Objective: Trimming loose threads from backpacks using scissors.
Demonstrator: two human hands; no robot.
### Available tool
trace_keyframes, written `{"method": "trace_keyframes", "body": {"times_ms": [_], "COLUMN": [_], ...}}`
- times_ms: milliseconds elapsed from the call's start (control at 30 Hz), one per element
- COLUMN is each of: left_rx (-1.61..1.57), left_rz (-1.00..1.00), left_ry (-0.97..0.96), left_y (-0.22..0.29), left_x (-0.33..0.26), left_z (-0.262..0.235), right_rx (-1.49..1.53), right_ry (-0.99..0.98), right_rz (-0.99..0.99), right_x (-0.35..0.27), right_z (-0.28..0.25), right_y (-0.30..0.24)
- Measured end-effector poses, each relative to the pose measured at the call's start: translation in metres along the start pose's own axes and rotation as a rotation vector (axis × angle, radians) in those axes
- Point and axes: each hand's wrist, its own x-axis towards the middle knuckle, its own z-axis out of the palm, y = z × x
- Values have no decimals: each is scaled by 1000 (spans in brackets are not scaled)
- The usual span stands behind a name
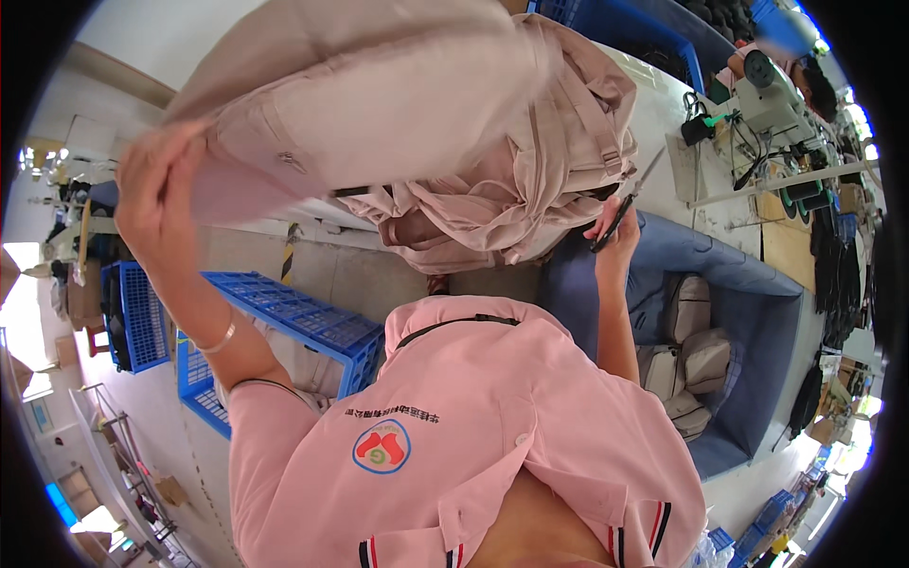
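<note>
My left hand is raised at the left and grips the edge of a beige garment, holding it up and spread wide. The rest of that garment hangs in crumpled folds toward the middle. My right hand is up at the right of the folds, shut on a pair of dark-handled scissors whose blades point up and to the right. A thin bangle sits on my left wrist. My pink shirt fills the lower middle.
A blue plastic crate lies below my left arm, another further left. A blue fabric bin at the right holds folded beige pieces. A white worktable carries a sewing machine, with another person behind it.
</note>
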Motion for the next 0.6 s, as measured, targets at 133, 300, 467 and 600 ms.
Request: {"method": "trace_keyframes", "body": {"times_ms": [133,300,467,600], "left_rx": [38,-197,-446,-586], "left_rz": [382,441,396,303], "left_ry": [-254,-564,-650,-714], "left_y": [2,1,-15,-29], "left_x": [46,56,44,41], "left_z": [38,132,194,216], "right_rx": [-54,-213,-845,-943], "right_ry": [26,-182,-437,-502], "right_rz": [-24,-168,-419,-323], "right_x": [-11,-23,-16,-21], "right_z": [8,22,42,46], "right_y": [-31,-71,-89,-84]}}
